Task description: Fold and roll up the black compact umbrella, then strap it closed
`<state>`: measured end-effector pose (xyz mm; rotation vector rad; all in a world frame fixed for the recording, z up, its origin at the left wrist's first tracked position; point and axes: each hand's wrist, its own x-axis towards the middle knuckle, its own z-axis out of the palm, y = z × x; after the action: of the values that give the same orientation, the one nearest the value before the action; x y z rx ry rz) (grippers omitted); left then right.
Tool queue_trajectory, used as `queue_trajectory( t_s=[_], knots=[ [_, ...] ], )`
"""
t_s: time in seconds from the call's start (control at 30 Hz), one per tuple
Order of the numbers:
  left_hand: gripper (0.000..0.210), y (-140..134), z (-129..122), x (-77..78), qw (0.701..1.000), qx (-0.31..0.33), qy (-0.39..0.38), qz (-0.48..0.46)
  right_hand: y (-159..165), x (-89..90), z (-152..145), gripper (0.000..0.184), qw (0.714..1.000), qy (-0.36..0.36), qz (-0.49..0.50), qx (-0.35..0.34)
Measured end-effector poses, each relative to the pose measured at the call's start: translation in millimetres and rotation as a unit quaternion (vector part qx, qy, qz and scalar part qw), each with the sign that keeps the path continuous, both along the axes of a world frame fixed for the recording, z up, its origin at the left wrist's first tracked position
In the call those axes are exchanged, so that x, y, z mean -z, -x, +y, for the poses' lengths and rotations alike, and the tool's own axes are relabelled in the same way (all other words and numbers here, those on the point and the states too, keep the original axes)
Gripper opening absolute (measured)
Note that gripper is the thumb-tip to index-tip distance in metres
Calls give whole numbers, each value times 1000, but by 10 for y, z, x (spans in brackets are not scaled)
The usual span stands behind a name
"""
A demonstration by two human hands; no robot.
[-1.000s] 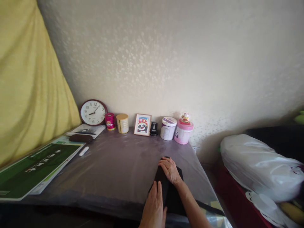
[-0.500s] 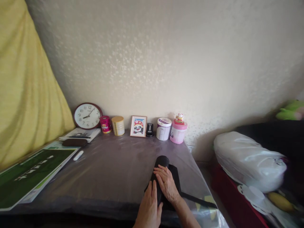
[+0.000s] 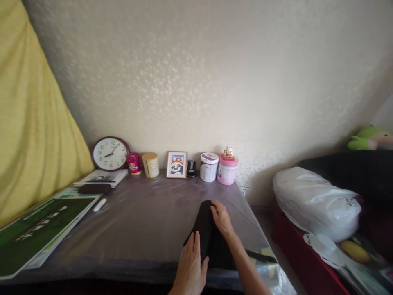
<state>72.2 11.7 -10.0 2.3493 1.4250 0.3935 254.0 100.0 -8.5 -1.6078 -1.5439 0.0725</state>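
A long black cloth bundle (image 3: pixel 202 221) lies near the table's front right, its surface folded or rolled. Extending to the right from beside it is a black strap (image 3: pixel 260 257). My left hand (image 3: pixel 190 260) rests flat along the bundle's near left side, fingers stretched out and close together. At the far end, my right hand (image 3: pixel 221 218) has its fingers bent over the bundle's right edge; the fingertips press on the cloth and the thumb is hidden. My right forearm covers part of the black cloth.
Along the wall stand a clock (image 3: pixel 111 153), a pink tin (image 3: pixel 134 164), a yellow-lidded canister (image 3: pixel 150 165), a panda picture frame (image 3: pixel 177 164), a white tub (image 3: pixel 209 168) and a pink tub (image 3: pixel 227 171). Green board (image 3: pixel 37 231) lies left. A white plastic bag (image 3: pixel 316 203) sits beyond the table's right edge.
My right hand has moved from the top of the bundle to its far right edge. The bundle looks wider and flatter. My left hand has shifted slightly and lies flatter.
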Motion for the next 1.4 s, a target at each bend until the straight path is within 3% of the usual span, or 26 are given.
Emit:
queue_trajectory(
  t_s=[0.17, 0.37, 0.6, 0.8, 0.9, 1.03, 1.4],
  knots=[
    [62, 10, -4, 53, 999, 3, -6, -37, -468, 76, -332, 43, 980, 83, 121, 134],
    [62, 12, -20, 18, 999, -1, -6, -33, -440, 44, -615, 45, 942, 204, 257, 66],
    [63, 4, -28, -32, 1000, 3, 14, -13, -198, -75, -626, 41, 971, 168, 122, 121],
    [67, 16, -55, -152, 999, 4, 51, -7, -111, -65, -569, 50, 967, 182, 146, 106],
    [79, 25, -63, -196, 997, 0, 78, -11, -100, -77, -549, 47, 966, 189, 137, 107],
    [90, 34, -45, -182, 996, -6, 90, -13, -106, -68, -544, 45, 969, 190, 124, 100],
    [89, 99, 15, -177, 993, 7, 103, -53, -116, 42, -519, 39, 974, 151, 119, 118]
  ],
)
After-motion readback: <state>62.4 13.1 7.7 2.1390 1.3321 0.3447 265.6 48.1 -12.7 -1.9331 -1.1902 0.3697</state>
